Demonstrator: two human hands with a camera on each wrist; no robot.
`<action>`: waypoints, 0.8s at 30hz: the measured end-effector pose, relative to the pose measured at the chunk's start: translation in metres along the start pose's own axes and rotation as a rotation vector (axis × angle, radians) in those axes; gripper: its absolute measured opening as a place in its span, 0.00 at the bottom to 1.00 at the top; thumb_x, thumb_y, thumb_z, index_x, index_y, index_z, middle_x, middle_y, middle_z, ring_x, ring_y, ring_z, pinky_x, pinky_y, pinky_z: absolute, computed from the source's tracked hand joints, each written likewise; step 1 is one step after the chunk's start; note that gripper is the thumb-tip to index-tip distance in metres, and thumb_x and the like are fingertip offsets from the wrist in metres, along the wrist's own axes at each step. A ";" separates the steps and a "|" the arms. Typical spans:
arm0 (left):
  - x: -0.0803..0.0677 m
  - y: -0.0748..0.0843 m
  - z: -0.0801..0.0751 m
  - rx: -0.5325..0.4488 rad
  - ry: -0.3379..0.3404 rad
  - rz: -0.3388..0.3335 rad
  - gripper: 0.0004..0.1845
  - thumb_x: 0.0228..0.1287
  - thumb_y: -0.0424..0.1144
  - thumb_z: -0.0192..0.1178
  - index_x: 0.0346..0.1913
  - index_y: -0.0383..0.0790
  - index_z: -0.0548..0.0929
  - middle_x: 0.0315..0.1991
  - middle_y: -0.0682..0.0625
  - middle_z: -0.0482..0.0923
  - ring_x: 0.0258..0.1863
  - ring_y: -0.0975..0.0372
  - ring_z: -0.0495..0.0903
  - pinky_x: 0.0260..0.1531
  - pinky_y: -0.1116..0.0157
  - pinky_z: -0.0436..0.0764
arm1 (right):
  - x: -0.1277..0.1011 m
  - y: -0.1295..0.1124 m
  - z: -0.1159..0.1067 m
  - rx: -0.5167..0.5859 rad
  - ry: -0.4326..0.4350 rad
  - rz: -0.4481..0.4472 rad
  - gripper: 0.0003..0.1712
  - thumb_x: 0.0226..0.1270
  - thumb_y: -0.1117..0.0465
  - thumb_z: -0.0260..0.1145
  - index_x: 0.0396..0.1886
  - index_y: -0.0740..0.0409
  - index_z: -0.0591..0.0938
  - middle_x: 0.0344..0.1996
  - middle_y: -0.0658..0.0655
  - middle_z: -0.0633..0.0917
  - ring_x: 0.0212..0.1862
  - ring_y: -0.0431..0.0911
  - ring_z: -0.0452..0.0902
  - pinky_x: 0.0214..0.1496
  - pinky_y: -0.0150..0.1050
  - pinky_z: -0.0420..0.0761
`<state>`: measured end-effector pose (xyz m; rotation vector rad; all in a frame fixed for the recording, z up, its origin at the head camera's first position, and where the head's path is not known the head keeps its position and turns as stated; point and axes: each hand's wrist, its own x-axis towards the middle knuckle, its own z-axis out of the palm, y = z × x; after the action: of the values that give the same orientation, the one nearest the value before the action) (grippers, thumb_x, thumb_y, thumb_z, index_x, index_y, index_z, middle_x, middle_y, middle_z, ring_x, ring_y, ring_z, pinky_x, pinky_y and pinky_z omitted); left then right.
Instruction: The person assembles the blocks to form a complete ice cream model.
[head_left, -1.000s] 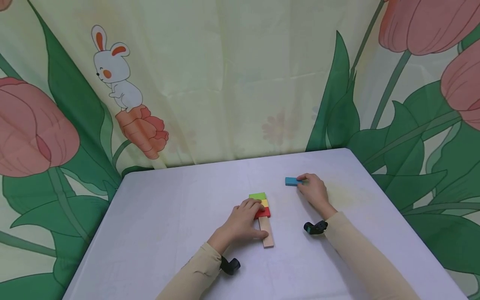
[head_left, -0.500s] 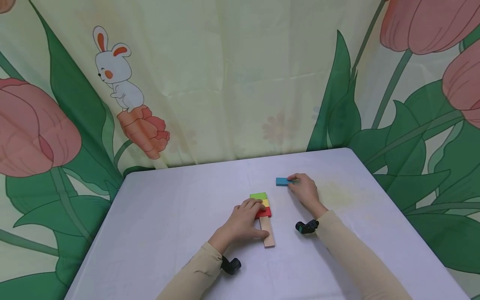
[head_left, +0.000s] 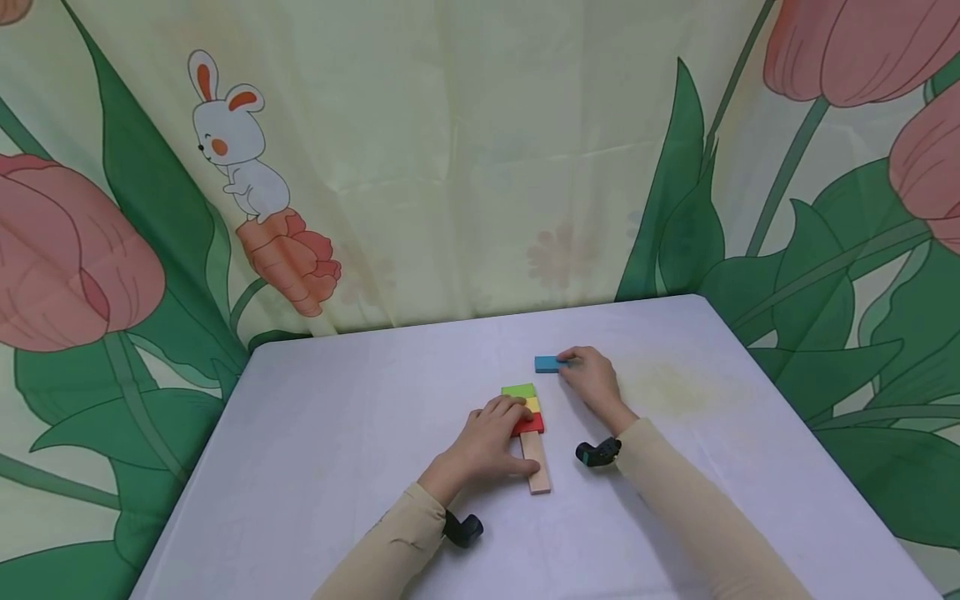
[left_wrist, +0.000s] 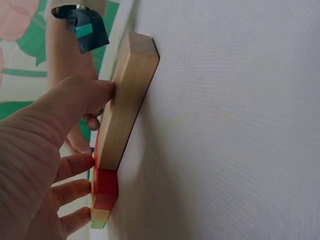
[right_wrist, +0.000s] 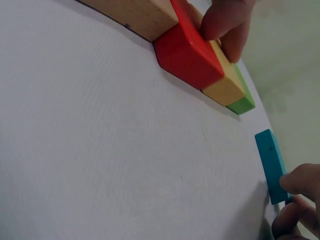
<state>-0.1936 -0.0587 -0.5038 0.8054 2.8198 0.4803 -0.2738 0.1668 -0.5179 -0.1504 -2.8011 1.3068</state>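
A natural wood block (head_left: pixel 532 446) lies lengthwise on the table. At its far end a red block (head_left: pixel 531 424), a yellow block (head_left: pixel 533 405) and a green block (head_left: pixel 517 390) sit crosswise in a row, touching. My left hand (head_left: pixel 482 443) rests over them, its fingertips on the coloured blocks and its thumb on the wood block. Behind and to the right of the row, my right hand (head_left: pixel 592 383) pinches the right end of a blue block (head_left: pixel 546 364). A gap separates the blue block from the green one. In the right wrist view the thumb presses the blue block (right_wrist: pixel 271 165).
A white cloth covers the table (head_left: pixel 322 442), whose back edge meets a printed curtain (head_left: pixel 480 167) with tulips and a rabbit. Each wrist carries a small black camera, the left one (head_left: pixel 463 530) low beside the wood block.
My right hand has moved left with the blue block, bringing it nearer the green block. The left hand and the row of blocks stay in place.
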 end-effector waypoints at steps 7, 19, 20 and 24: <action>0.001 -0.001 0.001 -0.003 0.006 0.009 0.40 0.55 0.64 0.72 0.68 0.53 0.74 0.76 0.53 0.66 0.77 0.56 0.60 0.68 0.45 0.69 | -0.001 -0.008 0.008 0.005 -0.023 -0.014 0.14 0.73 0.61 0.64 0.54 0.57 0.86 0.63 0.63 0.80 0.71 0.60 0.70 0.73 0.60 0.69; 0.001 -0.003 0.003 -0.013 0.005 0.009 0.41 0.54 0.65 0.72 0.69 0.54 0.74 0.76 0.53 0.65 0.78 0.55 0.59 0.68 0.44 0.69 | -0.002 -0.016 0.018 0.023 -0.031 -0.015 0.13 0.73 0.60 0.64 0.53 0.56 0.86 0.63 0.61 0.80 0.71 0.59 0.71 0.73 0.60 0.69; 0.001 -0.003 0.003 -0.013 0.005 0.011 0.41 0.54 0.65 0.72 0.69 0.54 0.74 0.76 0.53 0.65 0.78 0.55 0.59 0.68 0.44 0.69 | -0.002 -0.016 0.019 0.023 -0.034 -0.017 0.13 0.73 0.60 0.64 0.53 0.56 0.86 0.64 0.61 0.80 0.71 0.59 0.71 0.73 0.60 0.69; 0.000 -0.004 0.003 -0.008 0.010 0.011 0.41 0.55 0.65 0.72 0.69 0.54 0.73 0.76 0.53 0.65 0.78 0.55 0.59 0.68 0.44 0.69 | -0.003 -0.019 0.021 0.029 -0.053 -0.027 0.14 0.73 0.59 0.64 0.54 0.55 0.86 0.65 0.61 0.80 0.72 0.59 0.70 0.74 0.60 0.68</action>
<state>-0.1951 -0.0609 -0.5075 0.8193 2.8225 0.4989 -0.2741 0.1378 -0.5168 -0.0775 -2.8155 1.3640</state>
